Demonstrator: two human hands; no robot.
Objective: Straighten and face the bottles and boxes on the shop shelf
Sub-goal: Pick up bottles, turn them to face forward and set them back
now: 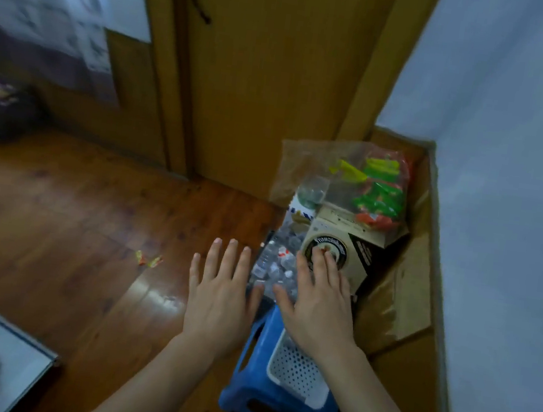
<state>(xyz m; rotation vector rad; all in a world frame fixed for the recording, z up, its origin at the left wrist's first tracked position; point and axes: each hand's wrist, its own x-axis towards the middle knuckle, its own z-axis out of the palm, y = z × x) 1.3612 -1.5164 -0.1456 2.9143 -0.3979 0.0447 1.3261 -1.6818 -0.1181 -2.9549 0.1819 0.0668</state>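
Note:
A shrink-wrapped pack of clear water bottles (276, 262) lies on the floor in the corner. To its right stands a tilted cream box (333, 248) with a round black logo. My right hand (316, 301) reaches over the pack, fingers spread, its fingertips touching the box's logo face. My left hand (221, 289) hovers open just left of the pack, palm down, holding nothing. A clear bag of green and red snack packets (379, 185) rests on top of the box. A clear bottle (313, 190) sits behind the pack.
A blue plastic stool (251, 376) with a white perforated basket (297, 368) on it stands below my hands. Flat brown cardboard (403, 292) leans on the right wall. A wooden door (273, 78) is behind. A candy wrapper (149, 260) lies on the wood floor.

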